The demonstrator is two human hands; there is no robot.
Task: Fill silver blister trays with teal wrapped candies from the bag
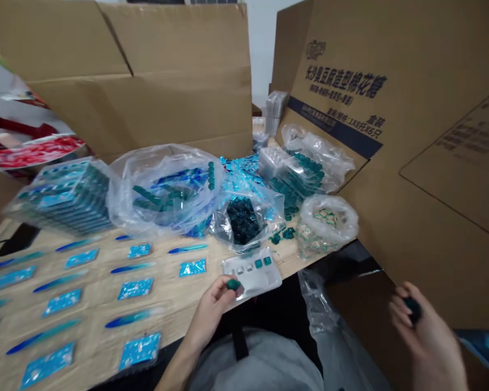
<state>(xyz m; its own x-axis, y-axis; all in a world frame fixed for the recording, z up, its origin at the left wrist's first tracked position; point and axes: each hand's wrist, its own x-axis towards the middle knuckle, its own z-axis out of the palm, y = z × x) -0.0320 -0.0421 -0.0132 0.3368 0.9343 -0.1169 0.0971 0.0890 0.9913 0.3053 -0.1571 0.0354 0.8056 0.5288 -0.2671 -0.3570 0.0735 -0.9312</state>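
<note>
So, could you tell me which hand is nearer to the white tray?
Left. The left hand, pinching a teal piece, is just beside the white tray; the right hand, gripping a dark piece, is far to its right.

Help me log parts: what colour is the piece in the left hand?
Dark teal: the piece in the left hand, head view.

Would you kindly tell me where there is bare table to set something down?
Bare wood lies between the left hand, the white tray and the blue packets. The back is crowded with plastic bags, the left with rows of packets and sticks.
</note>
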